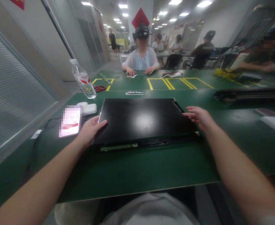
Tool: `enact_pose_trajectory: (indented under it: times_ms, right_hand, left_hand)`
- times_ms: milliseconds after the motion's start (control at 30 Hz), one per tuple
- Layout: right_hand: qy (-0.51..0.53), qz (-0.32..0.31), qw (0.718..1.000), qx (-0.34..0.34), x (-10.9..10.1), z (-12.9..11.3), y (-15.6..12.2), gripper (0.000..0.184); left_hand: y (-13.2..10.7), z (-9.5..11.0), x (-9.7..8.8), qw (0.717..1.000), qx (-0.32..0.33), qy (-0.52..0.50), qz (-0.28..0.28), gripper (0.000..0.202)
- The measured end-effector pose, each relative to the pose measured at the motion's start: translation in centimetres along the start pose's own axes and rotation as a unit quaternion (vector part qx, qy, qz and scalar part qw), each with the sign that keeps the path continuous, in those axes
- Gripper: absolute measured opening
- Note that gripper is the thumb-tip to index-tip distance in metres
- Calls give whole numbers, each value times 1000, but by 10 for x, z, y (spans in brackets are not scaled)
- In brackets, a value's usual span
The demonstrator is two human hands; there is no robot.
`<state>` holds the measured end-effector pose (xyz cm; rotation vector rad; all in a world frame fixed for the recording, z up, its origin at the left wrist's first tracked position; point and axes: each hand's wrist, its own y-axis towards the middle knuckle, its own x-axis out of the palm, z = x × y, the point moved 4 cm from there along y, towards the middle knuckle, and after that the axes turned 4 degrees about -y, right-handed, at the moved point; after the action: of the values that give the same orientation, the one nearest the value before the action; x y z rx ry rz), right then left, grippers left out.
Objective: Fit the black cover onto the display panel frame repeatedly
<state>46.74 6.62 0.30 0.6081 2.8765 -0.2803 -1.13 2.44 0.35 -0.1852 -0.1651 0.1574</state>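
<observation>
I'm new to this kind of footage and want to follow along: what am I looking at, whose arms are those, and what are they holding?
There is no machine here, just one person's bare hands. The single picture comes from a camera worn on that person's head, looking forward and down, so their forearms reach in from the bottom corners.

On the green table lies a flat black panel with a narrow circuit strip along its near edge. The left hand grips its left edge, thumb on top. The right hand is at the right edge; whether it grips is unclear.

To the left are a lit phone, a water bottle and red-handled scissors. Another person sits opposite.
</observation>
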Motion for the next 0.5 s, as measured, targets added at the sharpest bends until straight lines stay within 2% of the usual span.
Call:
enact_pose_trajectory:
  times_ms: [167, 500]
  right_hand:
    - [-25, 12, 1000, 6, -2, 1, 1, 23]
    - [-54, 40, 998, -11, -8, 1, 6, 19]
  left_hand:
    - [0, -3, 3, 1000, -11, 8, -4, 29]
    - [-3, 1, 14, 998, 6, 60, -8, 26]
